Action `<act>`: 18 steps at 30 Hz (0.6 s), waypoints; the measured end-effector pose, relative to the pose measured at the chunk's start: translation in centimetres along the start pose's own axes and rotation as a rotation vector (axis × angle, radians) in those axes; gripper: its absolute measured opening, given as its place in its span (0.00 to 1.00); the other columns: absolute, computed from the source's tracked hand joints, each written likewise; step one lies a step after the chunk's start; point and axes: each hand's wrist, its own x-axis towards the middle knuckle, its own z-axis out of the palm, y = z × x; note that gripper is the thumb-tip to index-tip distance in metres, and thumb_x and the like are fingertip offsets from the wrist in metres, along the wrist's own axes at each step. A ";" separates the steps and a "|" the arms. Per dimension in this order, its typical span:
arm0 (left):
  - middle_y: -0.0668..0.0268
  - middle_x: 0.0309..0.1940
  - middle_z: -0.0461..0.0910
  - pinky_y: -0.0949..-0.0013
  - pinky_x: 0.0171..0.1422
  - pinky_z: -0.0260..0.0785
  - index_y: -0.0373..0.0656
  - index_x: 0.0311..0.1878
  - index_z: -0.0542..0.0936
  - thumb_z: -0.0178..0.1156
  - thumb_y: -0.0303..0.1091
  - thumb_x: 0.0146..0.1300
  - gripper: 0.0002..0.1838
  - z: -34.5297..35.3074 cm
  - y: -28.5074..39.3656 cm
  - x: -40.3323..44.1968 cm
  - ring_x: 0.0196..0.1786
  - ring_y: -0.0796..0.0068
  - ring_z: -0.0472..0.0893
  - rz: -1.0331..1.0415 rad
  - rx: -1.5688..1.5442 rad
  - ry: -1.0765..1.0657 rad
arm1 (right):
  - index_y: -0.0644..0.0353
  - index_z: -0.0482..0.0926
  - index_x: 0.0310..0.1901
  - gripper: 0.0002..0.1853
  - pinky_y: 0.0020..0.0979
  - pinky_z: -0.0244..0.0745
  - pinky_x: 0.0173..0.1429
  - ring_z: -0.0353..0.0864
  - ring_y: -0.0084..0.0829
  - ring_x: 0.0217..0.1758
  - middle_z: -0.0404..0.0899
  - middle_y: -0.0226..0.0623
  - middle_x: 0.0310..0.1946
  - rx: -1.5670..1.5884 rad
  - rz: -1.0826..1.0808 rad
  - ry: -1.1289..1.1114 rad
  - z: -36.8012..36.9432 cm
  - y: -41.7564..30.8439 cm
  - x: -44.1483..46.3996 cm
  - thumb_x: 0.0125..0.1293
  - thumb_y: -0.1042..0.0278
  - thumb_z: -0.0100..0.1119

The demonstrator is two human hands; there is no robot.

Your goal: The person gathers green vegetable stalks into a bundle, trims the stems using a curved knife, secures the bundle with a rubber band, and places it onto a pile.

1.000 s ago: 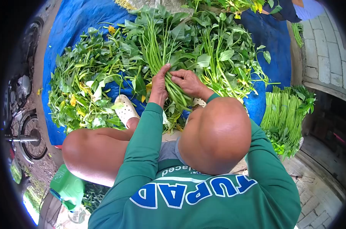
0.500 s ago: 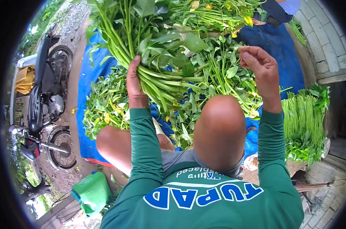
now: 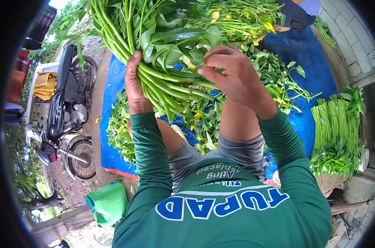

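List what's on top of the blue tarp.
Loose greens lie on the blue tarp, between the legs and to either side. Whatever lies behind the held bunch or the legs is covered, so can't be seen.

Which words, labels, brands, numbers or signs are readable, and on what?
"TUPAD": green shirt, large blue letters.
"Displaced": same shirt, smaller white letters.
"ating": same shirt, rest of word unclear.
Too blurred or small: smaller blue shirt letters, motorcycle marking, round print by the green jug.

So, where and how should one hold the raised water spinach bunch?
The water spinach bunch is probably best gripped around its bare stems, from the left, as the left hand does: there they gather, while its leafy end spreads wide.
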 end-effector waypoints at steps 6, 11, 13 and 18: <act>0.52 0.61 0.89 0.47 0.67 0.87 0.38 0.72 0.80 0.68 0.41 0.76 0.27 -1.8 0.8 0.1 0.58 0.54 0.91 0.071 -0.085 0.040 | 0.63 0.85 0.45 0.09 0.37 0.81 0.47 0.86 0.42 0.40 0.89 0.42 0.45 0.180 0.376 0.266 2.1 -0.5 -6.3 0.76 0.66 0.71; 0.53 0.58 0.91 0.46 0.62 0.89 0.38 0.68 0.81 0.67 0.41 0.77 0.24 -3.8 0.4 0.7 0.53 0.53 0.93 0.082 -0.110 0.082 | 0.61 0.86 0.56 0.07 0.24 0.82 0.44 0.83 0.20 0.41 0.88 0.32 0.49 0.765 0.702 0.193 3.3 -3.1 -8.9 0.83 0.72 0.62; 0.53 0.58 0.91 0.47 0.62 0.89 0.38 0.69 0.81 0.67 0.41 0.77 0.24 -4.4 0.3 1.0 0.53 0.54 0.93 0.054 -0.130 0.052 | 0.60 0.87 0.58 0.10 0.22 0.82 0.46 0.81 0.14 0.42 0.87 0.27 0.49 0.830 0.670 0.128 4.2 -2.4 -9.4 0.84 0.75 0.59; 0.53 0.59 0.90 0.49 0.64 0.87 0.38 0.70 0.81 0.66 0.40 0.77 0.24 -4.6 0.2 1.2 0.56 0.54 0.92 0.031 -0.097 0.051 | 0.62 0.89 0.51 0.08 0.28 0.77 0.43 0.79 0.20 0.38 0.84 0.29 0.39 0.696 0.603 0.011 6.0 -1.5 -7.2 0.78 0.68 0.68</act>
